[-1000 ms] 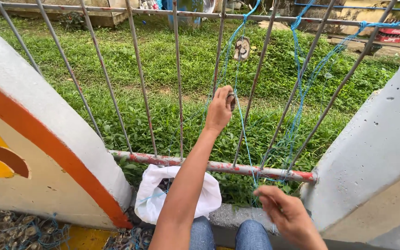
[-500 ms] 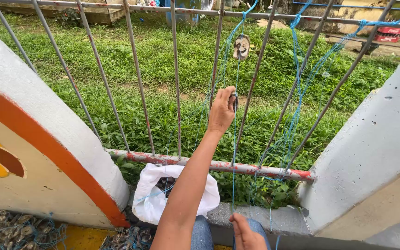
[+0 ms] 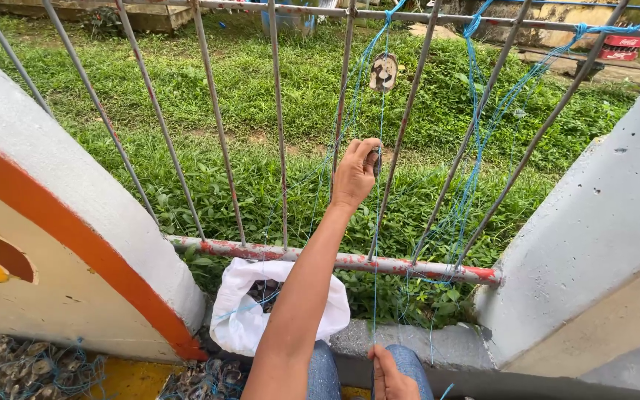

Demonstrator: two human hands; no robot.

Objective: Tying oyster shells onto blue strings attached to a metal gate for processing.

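Outdoor setting: grass lawn [image 3: 209, 104] beyond rusted metal railing [image 3: 350, 261], thin bars slanted, lower rail flaking red paint. Rough white concrete pillars [image 3: 594, 244] flank gap; left one banded orange. Blue string [image 3: 376, 244], thin, taut, runs vertically between hands. Left hand [image 3: 355, 174] raised at bars, fingers pinched on string; right hand [image 3: 392, 376] low, fingers closed on same string. Crumpled white plastic bag [image 3: 240, 315] below rail.

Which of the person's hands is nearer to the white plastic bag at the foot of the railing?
Right. The right hand sits low, just right of the white plastic bag. The left hand is raised well above it, pinching the thin blue string by the metal bars.
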